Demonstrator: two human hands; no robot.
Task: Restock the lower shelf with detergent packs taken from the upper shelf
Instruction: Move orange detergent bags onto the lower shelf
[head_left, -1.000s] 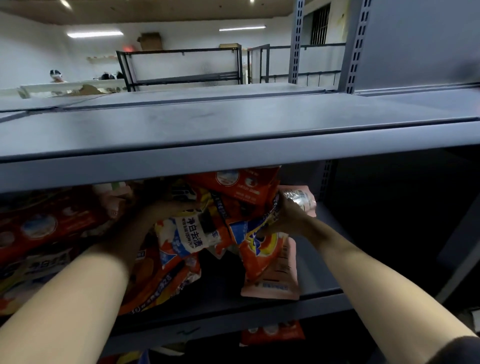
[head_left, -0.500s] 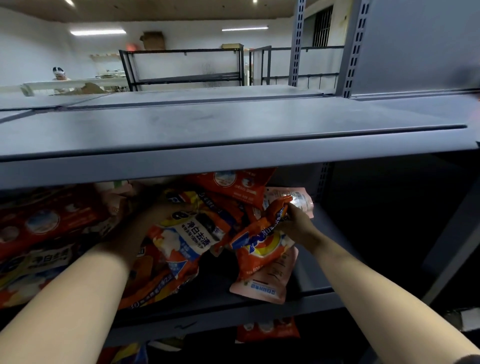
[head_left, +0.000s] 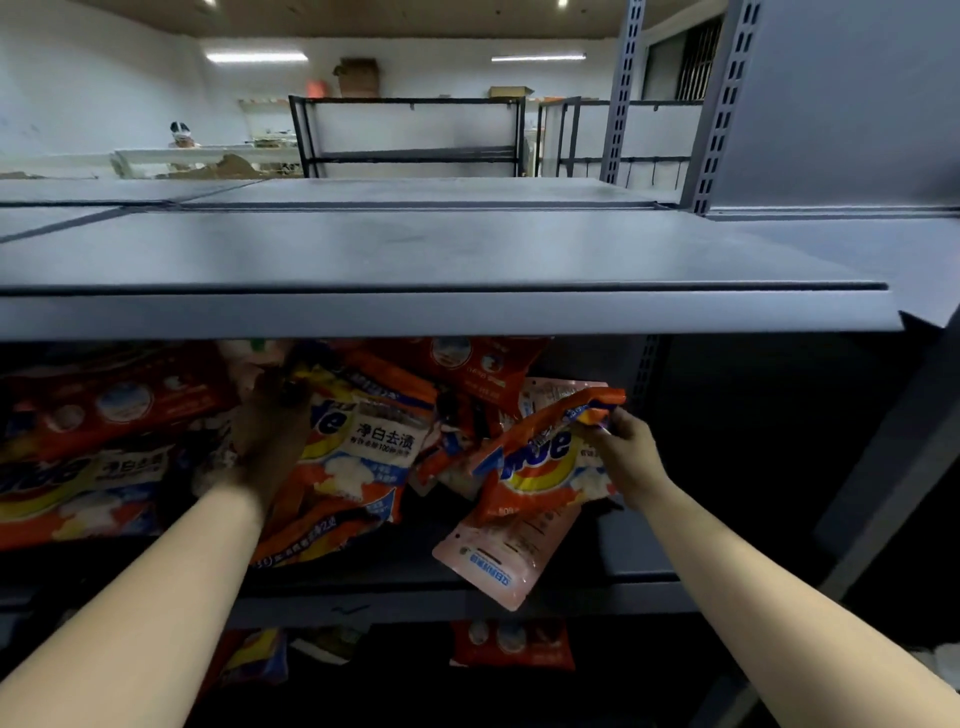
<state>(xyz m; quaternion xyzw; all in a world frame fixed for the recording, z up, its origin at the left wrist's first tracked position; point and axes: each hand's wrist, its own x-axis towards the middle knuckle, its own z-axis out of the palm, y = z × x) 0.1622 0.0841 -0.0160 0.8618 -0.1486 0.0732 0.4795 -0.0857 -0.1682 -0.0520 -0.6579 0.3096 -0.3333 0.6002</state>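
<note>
Reaching into the shelf from the bottom corners of the frame, both forearms stretch up and inward. At centre right the right hand pinches the top corner of an orange pack, fingers curled round its crumpled edge so the pack hangs tilted, blue and yellow logo facing out. A pink pouch lies under it, poking past the shelf's front lip. At centre left the left hand sits in shadow, fingers curled over the top of another pack with a white label; I cannot tell how firm that grip is. More orange packs pile up at left. Below, at bottom centre, a red pack shows on the lower level
</note>
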